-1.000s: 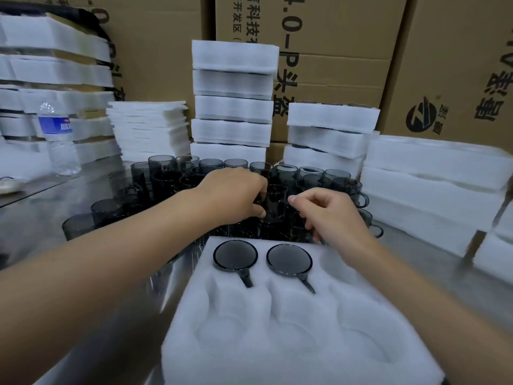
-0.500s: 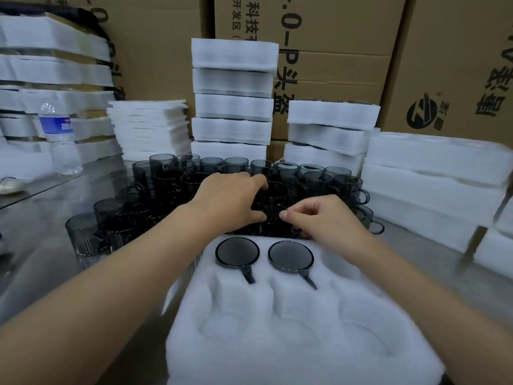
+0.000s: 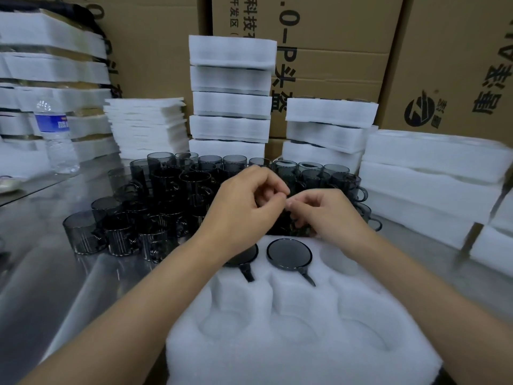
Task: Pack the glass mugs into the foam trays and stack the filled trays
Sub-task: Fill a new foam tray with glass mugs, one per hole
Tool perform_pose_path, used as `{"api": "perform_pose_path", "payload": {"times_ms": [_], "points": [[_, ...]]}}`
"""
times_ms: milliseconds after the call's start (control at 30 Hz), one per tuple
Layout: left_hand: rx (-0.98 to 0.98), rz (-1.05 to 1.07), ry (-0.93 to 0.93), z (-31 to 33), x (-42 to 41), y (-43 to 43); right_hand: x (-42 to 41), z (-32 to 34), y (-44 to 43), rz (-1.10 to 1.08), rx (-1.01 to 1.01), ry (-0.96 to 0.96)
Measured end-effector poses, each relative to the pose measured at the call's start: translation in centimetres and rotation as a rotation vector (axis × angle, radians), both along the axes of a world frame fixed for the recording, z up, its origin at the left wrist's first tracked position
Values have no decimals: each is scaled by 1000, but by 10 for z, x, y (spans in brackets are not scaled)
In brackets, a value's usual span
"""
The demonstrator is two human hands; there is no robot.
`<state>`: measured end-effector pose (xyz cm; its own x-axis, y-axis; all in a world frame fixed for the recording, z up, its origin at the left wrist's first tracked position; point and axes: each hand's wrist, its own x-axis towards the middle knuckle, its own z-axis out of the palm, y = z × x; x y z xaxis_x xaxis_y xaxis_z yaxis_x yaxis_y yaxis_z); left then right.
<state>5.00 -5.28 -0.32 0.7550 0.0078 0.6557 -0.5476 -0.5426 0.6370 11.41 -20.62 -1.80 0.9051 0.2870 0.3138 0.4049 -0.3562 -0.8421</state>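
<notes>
A clear plastic water bottle [image 3: 57, 137] stands far left on the steel bench [image 3: 55, 273]. Dark smoked glass mugs [image 3: 166, 190] crowd the middle. Above them the left hand [image 3: 244, 209] and right hand [image 3: 330, 212] meet, fingers curled; whether they grip a mug I cannot tell. Two packed mugs [image 3: 289, 254] sit in far pockets of the near white foam tray [image 3: 277, 357].
</notes>
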Motion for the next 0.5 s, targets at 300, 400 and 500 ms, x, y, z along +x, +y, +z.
{"api": "perform_pose_path", "payload": {"times_ms": [300, 400, 500], "points": [[-122, -165, 404, -6, 10, 3, -8, 12, -19, -66, 155, -21], [-119, -246, 473, -6, 8, 4, -19, 8, -21, -27, 204, -51], [-122, -298, 506, -4, 5, 5, -26, 2, -19, 3, 252, -83]]}}
